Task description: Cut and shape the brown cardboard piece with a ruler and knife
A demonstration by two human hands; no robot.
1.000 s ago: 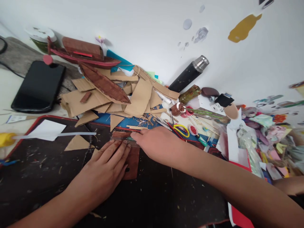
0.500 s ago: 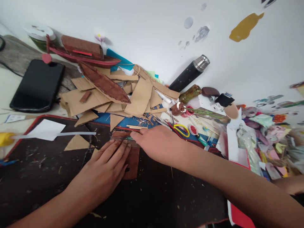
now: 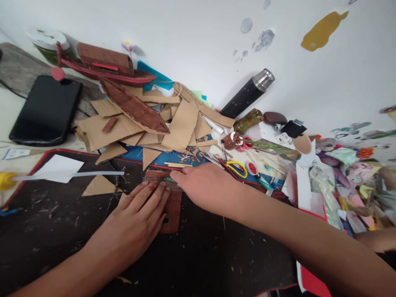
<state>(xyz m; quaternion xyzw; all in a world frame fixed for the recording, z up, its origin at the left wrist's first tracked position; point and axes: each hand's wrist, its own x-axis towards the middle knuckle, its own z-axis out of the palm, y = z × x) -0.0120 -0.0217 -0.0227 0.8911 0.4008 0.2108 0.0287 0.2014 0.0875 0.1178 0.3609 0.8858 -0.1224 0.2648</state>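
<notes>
A reddish-brown flat piece with a small dark hole lies on the black mat. Across its upper part rests a clear strip, perhaps a ruler, largely covered by fingers. My left hand lies on strip and piece, palm down, fingers stretched out. At the strip's right end is my right hand, its fingers closed; what they hold, if anything, is hidden beneath the hand. Two thin wooden sticks lie just above the brown piece.
Cardboard scraps and a brown boat hull lie behind the hands. A phone is at left, a black flask by the wall, yellow-handled scissors at right. Another person's arm shows at the right edge.
The view has shifted very slightly. Both hands stay in the same place on the brown piece and strip.
</notes>
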